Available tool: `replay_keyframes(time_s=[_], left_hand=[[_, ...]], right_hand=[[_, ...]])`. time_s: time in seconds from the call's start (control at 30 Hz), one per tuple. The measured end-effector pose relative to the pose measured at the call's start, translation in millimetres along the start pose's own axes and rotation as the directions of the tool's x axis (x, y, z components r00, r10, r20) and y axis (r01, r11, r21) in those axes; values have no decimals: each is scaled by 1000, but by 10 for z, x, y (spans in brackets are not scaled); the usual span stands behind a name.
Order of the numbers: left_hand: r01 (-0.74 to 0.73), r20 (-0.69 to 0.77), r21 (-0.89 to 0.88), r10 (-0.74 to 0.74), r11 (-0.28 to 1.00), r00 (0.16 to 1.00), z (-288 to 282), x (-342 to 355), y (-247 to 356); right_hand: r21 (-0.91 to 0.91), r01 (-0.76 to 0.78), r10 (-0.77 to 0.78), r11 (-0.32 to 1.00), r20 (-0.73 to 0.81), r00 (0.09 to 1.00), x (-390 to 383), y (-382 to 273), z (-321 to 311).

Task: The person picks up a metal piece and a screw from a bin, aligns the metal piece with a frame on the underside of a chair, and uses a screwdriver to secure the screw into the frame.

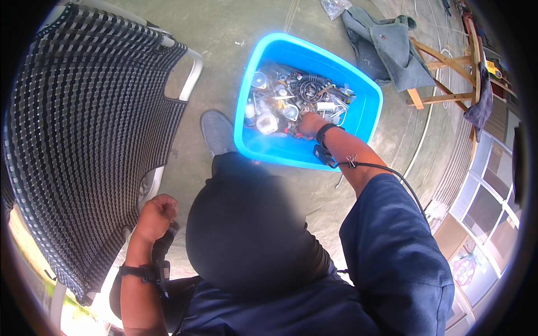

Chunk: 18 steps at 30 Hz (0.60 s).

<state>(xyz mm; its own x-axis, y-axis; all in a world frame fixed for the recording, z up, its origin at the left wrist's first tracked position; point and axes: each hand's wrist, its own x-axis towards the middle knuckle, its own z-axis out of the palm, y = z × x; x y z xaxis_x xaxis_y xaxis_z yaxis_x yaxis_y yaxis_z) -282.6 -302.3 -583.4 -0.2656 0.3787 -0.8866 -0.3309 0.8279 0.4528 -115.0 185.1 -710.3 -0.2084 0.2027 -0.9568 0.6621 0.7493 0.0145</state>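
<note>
My right hand [311, 125] reaches down into a bright blue plastic tub [314, 46]. It touches a jumble of small hardware [283, 92] at the bottom, and its fingertips are lost among the pieces. Close around it lie a clear round plastic cup [290, 112], a whitish square plastic container [267, 124] and a coil of black cable [310, 88]. A small white block [325, 106] rests just beyond the hand. Away from the tub, my left hand [158, 215] is curled into a loose fist beside my leg, with nothing showing in it.
A black-and-grey woven chair [95, 112] with a pale metal frame fills the left side. My grey shoe [217, 132] stands against the tub's left side. Grey cloth [386, 47] drapes by a wooden stand [451, 64] at far right. A black cable [386, 168] runs along my right forearm.
</note>
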Motion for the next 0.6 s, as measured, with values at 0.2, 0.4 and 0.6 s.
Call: replay_keyframes(time_s=[0.2,0.4,0.6], left_hand=[[-22,-24,27,23,999,999,-8,48,13],[-16,-32,1,16,1000,999,-22,40,7],[-31,-53,56,34,998,998,-59,19,57]], right_hand=[[-47,-50,48,998,-31,998,130,29,73],[7,-106,106,994,-50,993,101,22,79],[-41,-93,89,995,-83,993,244,96,179]])
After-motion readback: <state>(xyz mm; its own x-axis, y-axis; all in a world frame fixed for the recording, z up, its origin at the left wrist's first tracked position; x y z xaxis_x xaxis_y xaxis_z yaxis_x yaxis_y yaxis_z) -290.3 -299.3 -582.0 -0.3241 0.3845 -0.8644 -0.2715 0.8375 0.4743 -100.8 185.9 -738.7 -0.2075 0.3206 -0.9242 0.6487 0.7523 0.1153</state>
